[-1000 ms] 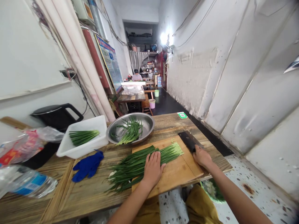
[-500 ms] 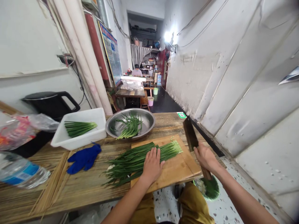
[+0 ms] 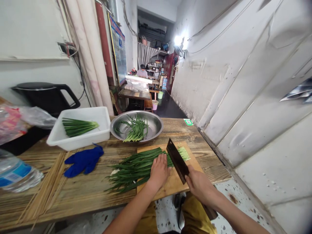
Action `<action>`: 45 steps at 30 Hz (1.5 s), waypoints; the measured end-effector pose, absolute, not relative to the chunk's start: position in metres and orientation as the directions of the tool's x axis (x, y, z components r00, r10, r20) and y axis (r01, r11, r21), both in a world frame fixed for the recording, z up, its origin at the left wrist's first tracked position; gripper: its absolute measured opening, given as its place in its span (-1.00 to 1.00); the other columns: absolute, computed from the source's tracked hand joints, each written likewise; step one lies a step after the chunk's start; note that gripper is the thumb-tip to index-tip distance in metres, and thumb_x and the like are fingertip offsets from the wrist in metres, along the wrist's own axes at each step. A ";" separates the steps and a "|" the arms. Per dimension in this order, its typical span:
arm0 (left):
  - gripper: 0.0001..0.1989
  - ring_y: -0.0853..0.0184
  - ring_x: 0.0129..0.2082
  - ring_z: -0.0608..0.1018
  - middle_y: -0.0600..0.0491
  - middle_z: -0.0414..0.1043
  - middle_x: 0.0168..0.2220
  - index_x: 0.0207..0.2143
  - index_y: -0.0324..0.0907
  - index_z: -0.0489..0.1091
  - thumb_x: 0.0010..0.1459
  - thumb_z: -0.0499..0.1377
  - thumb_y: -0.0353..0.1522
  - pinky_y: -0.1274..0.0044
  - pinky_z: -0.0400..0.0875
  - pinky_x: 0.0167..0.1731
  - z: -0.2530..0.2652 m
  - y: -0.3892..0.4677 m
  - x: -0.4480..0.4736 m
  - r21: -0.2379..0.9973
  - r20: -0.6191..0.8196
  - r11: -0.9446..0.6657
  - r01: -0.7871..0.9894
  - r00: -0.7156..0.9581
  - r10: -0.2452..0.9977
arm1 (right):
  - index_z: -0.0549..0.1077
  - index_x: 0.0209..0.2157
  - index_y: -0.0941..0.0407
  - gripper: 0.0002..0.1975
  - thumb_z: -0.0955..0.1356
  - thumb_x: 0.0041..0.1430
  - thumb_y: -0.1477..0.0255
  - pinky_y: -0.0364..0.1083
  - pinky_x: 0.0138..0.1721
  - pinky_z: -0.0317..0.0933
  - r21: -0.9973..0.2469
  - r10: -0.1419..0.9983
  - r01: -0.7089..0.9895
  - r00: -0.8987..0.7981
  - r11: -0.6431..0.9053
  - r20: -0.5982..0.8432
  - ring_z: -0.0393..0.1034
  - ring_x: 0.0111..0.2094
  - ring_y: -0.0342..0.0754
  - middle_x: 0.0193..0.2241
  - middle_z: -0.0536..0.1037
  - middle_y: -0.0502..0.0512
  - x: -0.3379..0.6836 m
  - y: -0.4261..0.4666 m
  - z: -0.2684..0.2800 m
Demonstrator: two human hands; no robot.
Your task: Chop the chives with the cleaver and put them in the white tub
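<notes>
Weathered brown plank table (image 3: pixel 207 146), with a bundle of long dark-green stalks (image 3: pixel 136 165) beneath the left hand (image 3: pixel 159 170).
Partly on a tan wooden cutting board (image 3: pixel 170 187), the bundle runs sideways, pale ends to the right. The left hand, nearer, rests flat on it, ungripping; the right hand (image 3: pixel 200 185) clenches a dark broad-bladed metal cleaver (image 3: pixel 176 161), slanting across the stalks just right of the left hand; contact unclear.

Left hand (image 3: pixel 159 172) palm down, fingers (image 3: pixel 160 159) side by side, right hand (image 3: pixel 199 184) curled in a grip, both forearms (image 3: pixel 130 209) stretched forward
</notes>
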State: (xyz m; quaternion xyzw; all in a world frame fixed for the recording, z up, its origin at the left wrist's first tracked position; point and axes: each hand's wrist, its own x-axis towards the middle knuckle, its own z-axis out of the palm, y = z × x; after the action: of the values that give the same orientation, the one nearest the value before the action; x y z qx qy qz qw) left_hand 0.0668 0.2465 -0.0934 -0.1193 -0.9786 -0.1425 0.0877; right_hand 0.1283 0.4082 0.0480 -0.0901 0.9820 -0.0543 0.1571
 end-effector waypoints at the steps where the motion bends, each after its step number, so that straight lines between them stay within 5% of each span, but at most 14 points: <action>1: -0.37 0.04 0.32 0.17 -0.24 0.11 0.32 0.30 -0.48 0.09 0.33 -0.04 -0.22 0.25 0.09 0.26 -0.092 0.246 0.067 0.264 0.201 0.930 0.257 -0.957 0.207 | 0.22 0.09 0.30 -0.66 0.12 0.33 0.49 -0.06 -0.24 0.13 -0.131 -0.194 -0.160 -0.931 0.978 -0.310 0.49 -0.15 0.12 -0.18 0.58 0.35 0.128 0.406 0.051; 24: -0.36 0.00 0.32 0.16 -0.23 0.09 0.33 0.31 -0.48 0.06 0.31 -0.02 -0.23 0.20 0.10 0.25 -0.082 0.238 0.067 0.201 0.146 0.933 0.298 -0.951 0.273 | 0.34 0.01 0.32 -0.62 0.19 0.14 0.69 -0.02 -0.22 0.32 -0.073 -0.166 -0.150 -0.934 0.986 -0.317 0.53 -0.16 0.19 -0.19 0.58 0.39 0.155 0.371 0.040; 34: -0.25 0.02 0.34 0.11 -0.25 0.07 0.34 0.32 -0.47 0.02 0.27 0.05 -0.13 0.11 -0.06 0.30 -0.072 0.228 0.073 0.118 0.144 0.952 0.282 -0.954 0.264 | 0.24 0.10 0.28 -0.63 0.11 0.31 0.53 -0.08 -0.37 0.25 -0.208 -0.070 -0.079 -0.996 0.975 0.050 0.52 -0.34 0.07 -0.31 0.58 0.28 0.149 0.438 0.036; 41: -0.44 0.04 0.13 0.36 -0.27 0.38 0.11 0.22 -0.43 0.23 0.28 0.10 -0.27 0.18 0.14 0.19 -0.065 0.234 0.071 0.019 0.192 0.964 0.267 -0.947 0.258 | 0.27 0.03 0.26 -0.67 0.10 0.31 0.48 -0.09 -0.32 0.22 -0.366 0.000 -0.027 -0.997 0.930 0.073 0.51 -0.33 0.05 -0.36 0.57 0.24 0.152 0.475 0.018; 45: -0.43 0.04 0.10 0.38 -0.27 0.39 0.09 0.23 -0.44 0.23 0.27 0.12 -0.25 0.20 0.22 0.13 -0.072 0.251 0.069 0.001 0.227 0.960 0.278 -0.935 0.271 | 0.29 0.05 0.24 -0.66 0.11 0.31 0.49 -0.08 -0.24 0.24 -0.453 -0.077 -0.083 -0.997 0.888 0.032 0.51 -0.24 0.05 -0.29 0.57 0.24 0.154 0.471 0.018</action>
State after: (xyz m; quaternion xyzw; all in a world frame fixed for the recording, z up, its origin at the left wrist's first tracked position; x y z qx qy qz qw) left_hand 0.0685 0.2508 -0.0718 -0.1397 -0.9836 -0.0164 0.1129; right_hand 0.1544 0.4710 0.0178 -0.0413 0.9715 -0.2332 -0.0063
